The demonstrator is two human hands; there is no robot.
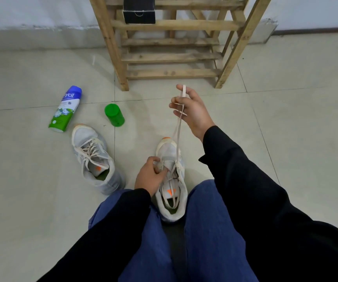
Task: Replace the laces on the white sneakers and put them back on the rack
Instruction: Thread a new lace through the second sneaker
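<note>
On a floor [286, 123] of pale grey tiles, I sit facing the wooden rack [172, 55], which stands against a white wall. Before the rack, between my blue-trousered knees, lies one white sneaker [169, 151], its toe tipped orange and pointing at the rack. My left hand [149, 176] pinches its upper at the eyelets, fingers curled in. My right hand [192, 108] is lifted nearer the rack, with the pale lace [178, 135] wound across its curled fingers and drawn taut down to the shoe. The second sneaker [95, 157], fully laced, lies left of the first and farther from the rack than the bottle [65, 108], which rests on its side off the rack's left leg. Its label reads "ycil"; the first letters curve out of sight and the small print is too fine to read. A green container [114, 115] lies between the bottle and the rack's left leg. A black box [139, 10] on the rack is cut off by the top edge.
</note>
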